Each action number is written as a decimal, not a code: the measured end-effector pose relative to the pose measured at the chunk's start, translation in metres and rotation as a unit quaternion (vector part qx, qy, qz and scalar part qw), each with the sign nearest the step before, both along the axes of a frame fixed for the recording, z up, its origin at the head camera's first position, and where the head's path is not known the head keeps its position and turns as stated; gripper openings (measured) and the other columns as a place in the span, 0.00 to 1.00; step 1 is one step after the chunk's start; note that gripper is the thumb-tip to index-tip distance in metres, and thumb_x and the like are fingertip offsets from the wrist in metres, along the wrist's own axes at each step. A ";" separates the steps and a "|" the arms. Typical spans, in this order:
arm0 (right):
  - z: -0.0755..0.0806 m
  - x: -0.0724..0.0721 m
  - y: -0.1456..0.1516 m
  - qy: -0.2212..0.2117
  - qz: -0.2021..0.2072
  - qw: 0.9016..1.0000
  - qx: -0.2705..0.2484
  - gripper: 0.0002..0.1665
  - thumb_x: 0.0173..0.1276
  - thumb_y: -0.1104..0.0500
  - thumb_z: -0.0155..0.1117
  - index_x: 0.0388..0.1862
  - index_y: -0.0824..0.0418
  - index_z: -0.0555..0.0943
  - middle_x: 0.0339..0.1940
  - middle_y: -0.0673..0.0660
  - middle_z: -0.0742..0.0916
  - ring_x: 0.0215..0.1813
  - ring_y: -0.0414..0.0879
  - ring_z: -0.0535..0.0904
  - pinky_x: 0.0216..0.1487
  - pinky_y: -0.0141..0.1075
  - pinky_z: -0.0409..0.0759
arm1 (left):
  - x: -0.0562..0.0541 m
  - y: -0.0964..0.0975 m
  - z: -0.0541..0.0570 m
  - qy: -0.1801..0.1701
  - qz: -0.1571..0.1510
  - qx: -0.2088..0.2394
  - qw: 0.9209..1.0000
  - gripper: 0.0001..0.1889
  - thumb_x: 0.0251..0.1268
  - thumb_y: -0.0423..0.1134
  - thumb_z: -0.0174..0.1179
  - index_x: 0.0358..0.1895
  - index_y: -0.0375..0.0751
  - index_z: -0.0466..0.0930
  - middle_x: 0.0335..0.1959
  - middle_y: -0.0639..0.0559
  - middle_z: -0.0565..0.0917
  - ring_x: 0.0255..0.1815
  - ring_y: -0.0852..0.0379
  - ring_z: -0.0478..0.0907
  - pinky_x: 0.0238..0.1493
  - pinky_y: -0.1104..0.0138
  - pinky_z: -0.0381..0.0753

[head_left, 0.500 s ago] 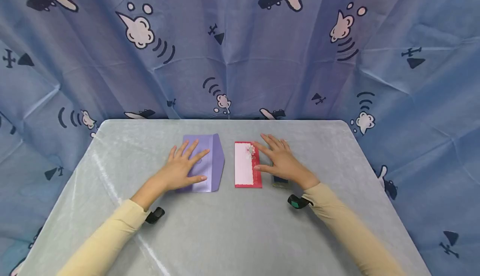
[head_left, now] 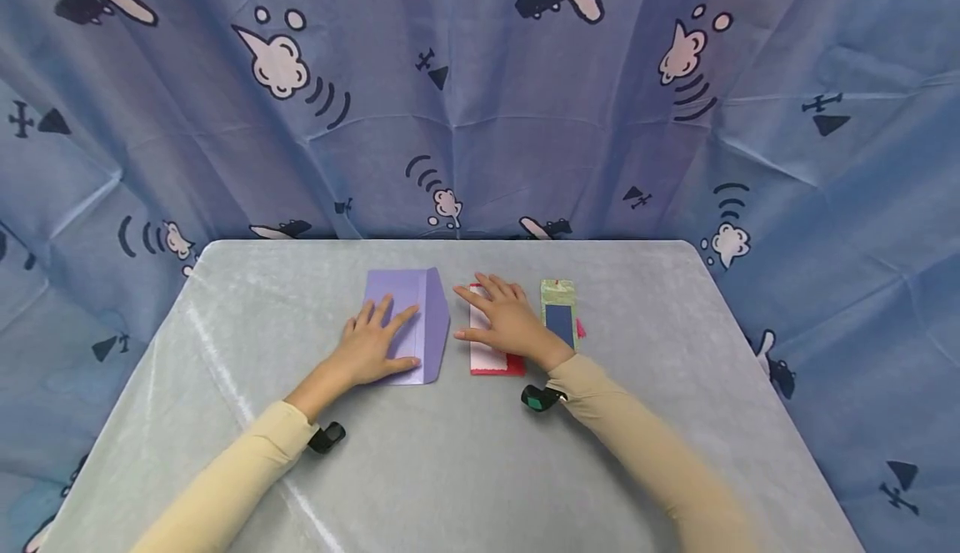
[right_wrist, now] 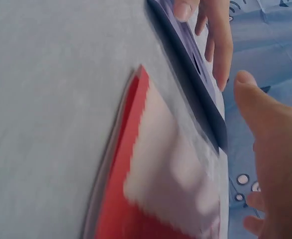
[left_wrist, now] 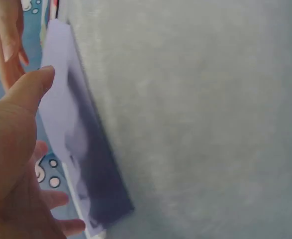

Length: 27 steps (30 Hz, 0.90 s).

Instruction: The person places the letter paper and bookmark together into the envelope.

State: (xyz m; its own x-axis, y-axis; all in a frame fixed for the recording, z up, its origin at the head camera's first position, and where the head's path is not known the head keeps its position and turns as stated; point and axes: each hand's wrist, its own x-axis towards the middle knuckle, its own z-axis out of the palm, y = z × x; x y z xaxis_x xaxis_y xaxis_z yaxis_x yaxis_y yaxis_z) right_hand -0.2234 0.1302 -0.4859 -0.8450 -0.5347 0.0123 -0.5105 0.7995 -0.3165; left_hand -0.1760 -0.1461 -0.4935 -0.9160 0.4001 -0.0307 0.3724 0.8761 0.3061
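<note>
A purple envelope (head_left: 437, 328) lies on the grey table with its flap extended to the right. Over it hovers the left hand (head_left: 367, 353), fingers spread; in the left wrist view the thumb appears apart from the envelope (left_wrist: 83, 149). To the right, the other hand (head_left: 512, 325) is above a folded red and white card (head_left: 489, 361), also with spread fingers and nothing held. The hand hides much of the card in the head view. In the right wrist view the card (right_wrist: 153, 144) stands slightly unfolded along one edge.
Right of the card lies a narrow green and navy piece (head_left: 558, 293) with a pink tassel (head_left: 581, 329), partly covered by the right wrist. A blue patterned curtain (head_left: 480, 153) hangs behind the table's (head_left: 465, 461) far edge.
The right hand has moved left across the card, uncovering most of the green and navy piece. The left hand has shifted slightly right and nearer the person.
</note>
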 end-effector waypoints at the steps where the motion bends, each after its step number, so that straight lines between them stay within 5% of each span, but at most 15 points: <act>1: -0.002 -0.001 -0.004 0.001 0.000 1.000 0.007 0.47 0.63 0.27 0.58 0.78 0.37 0.59 0.81 0.61 0.60 0.81 0.63 0.53 0.75 0.65 0.50 | 0.000 0.001 -0.001 -0.004 0.004 0.002 1.000 0.46 0.57 0.63 0.65 0.77 0.53 0.58 0.77 0.28 0.54 0.75 0.20 0.52 0.64 0.28 0.59; 27: -0.012 -0.016 -0.044 -0.011 0.006 0.999 0.042 0.50 0.61 0.24 0.56 0.78 0.39 0.59 0.80 0.62 0.62 0.81 0.62 0.54 0.77 0.64 0.49 | 0.001 0.006 -0.013 0.012 0.008 -0.048 0.999 0.45 0.55 0.69 0.62 0.76 0.56 0.61 0.76 0.23 0.55 0.74 0.19 0.54 0.64 0.30 0.62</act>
State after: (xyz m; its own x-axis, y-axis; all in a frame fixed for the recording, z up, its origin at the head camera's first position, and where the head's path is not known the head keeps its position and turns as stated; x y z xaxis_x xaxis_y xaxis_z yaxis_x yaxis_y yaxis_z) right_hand -0.2392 0.0861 -0.4976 -0.8379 -0.5434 -0.0513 -0.5142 0.8175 -0.2594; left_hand -0.1753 -0.1405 -0.5064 -0.9230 0.3819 -0.0462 0.3647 0.9068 0.2113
